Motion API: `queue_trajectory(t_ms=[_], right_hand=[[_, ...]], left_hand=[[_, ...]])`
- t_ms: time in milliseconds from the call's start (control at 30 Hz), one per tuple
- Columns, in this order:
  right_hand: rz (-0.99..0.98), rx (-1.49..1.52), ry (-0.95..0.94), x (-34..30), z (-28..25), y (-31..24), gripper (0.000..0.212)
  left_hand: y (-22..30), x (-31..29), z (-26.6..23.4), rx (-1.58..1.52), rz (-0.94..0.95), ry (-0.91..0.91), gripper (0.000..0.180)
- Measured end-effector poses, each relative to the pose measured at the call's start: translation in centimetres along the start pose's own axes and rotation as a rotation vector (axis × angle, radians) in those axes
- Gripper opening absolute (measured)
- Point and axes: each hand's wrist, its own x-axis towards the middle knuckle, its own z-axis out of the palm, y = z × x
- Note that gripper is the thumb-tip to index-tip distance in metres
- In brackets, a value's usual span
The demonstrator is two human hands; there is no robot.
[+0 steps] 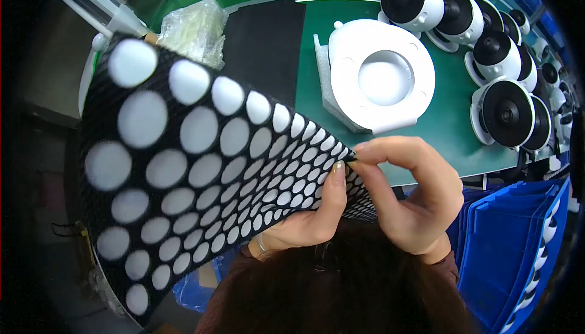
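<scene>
A large flexible black sheet (pixel 177 108) with rows of white round spots stretches across the left and middle of the view. Its near part bends down below my hands. My left hand (pixel 314 221) grips the sheet from beneath, with the thumb on the spotted face close to the top edge. Thumb and forefinger of my right hand (pixel 414 191) pinch that same edge just beside the left thumb. Whether a separate small piece sits between those fingertips cannot be made out. Beyond my hands, a white ring-shaped plastic part (pixel 341 72) lies on the green table.
Round white devices with black faces (pixel 506 111) crowd the table's right side. A black mat (pixel 262 41) and a clear plastic bag (pixel 194 29) lie at the back left, partly behind the sheet. Blue bins (pixel 506 230) stand at the lower right, below the table edge (pixel 414 180).
</scene>
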Motion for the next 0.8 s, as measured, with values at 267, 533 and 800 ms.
queue_trajectory(t_ms=[267,533,800], right_hand=[[0.007,0.091,0.048,0.6,0.1,1.8,0.013],[-0.158,-0.274,0.07,1.6,-1.5,0.6,0.008],[-0.051,-0.415,0.044,2.3,-0.1,1.1,0.008]], left_hand=[[-1.6,1.6,-0.7,-0.071,0.197,-0.299,0.009],[-0.2,0.6,2.2,-0.986,-1.003,0.53,0.035],[-0.8,0.5,2.4,-1.541,-1.002,0.297,0.033]])
